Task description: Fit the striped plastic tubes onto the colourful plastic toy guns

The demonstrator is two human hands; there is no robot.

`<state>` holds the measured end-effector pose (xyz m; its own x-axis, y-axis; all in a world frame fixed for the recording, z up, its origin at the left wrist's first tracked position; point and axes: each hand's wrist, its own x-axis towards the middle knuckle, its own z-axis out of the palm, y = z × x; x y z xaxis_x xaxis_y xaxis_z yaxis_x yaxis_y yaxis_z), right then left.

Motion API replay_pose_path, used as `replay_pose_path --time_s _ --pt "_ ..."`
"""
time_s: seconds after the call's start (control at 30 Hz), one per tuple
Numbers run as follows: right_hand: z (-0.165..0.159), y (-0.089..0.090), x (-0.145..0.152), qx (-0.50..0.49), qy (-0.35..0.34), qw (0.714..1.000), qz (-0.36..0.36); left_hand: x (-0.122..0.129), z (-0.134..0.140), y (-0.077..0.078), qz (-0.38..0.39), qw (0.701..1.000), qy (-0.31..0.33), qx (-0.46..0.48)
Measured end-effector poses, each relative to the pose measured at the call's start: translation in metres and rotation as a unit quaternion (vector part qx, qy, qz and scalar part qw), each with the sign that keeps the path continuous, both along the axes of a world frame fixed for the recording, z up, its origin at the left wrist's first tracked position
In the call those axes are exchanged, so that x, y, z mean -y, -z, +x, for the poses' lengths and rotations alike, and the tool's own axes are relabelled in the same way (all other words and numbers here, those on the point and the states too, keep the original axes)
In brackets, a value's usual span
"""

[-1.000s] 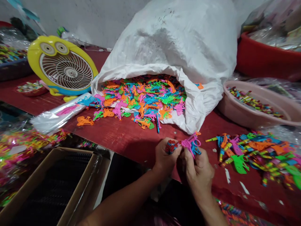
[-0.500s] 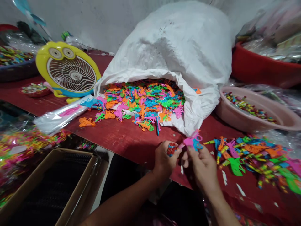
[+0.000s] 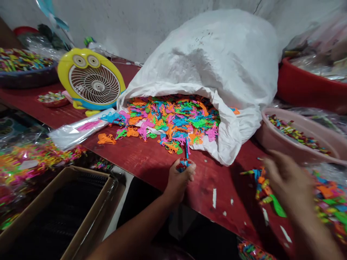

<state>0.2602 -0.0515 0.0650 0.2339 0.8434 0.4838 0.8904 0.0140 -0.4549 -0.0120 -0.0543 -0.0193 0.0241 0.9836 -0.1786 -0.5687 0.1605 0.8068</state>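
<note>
My left hand (image 3: 179, 178) is closed around a bundle of small blue sticks with red ends (image 3: 183, 164), held near the table's front edge. Blurred by motion, my right hand (image 3: 288, 180) is above a pile of plastic toy pieces and striped sticks (image 3: 326, 195); its fingers are smeared and I cannot see what they hold. Bright plastic gun-shaped toy pieces (image 3: 173, 121) in orange, green, pink and blue spill from the mouth of a big white sack (image 3: 211, 54), just beyond my left hand.
A yellow cartoon-shaped fan (image 3: 92, 81) stands left of the sack, behind a clear plastic bag (image 3: 78, 130). A pink basin (image 3: 295, 151) and a red tub (image 3: 306, 85) are on the right. An open cardboard box (image 3: 54, 213) stands below the table (image 3: 130, 159) at left.
My right hand has moved right, away from my left hand, to the pile. The pink and blue toy pieces it held are no longer between my hands. The view has shifted slightly.
</note>
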Motion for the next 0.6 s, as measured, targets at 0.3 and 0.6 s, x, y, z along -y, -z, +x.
replay_pose_path --time_s 0.3,0.6 --pt "-0.164 0.06 -0.073 -0.178 -0.207 0.956 -0.109 0.001 0.0 -0.005 0.022 0.999 -0.023 -0.033" --pt "-0.117 0.059 -0.032 -0.378 -0.171 0.898 -0.149 -0.001 0.001 -0.001 0.005 0.999 -0.024 -0.04"
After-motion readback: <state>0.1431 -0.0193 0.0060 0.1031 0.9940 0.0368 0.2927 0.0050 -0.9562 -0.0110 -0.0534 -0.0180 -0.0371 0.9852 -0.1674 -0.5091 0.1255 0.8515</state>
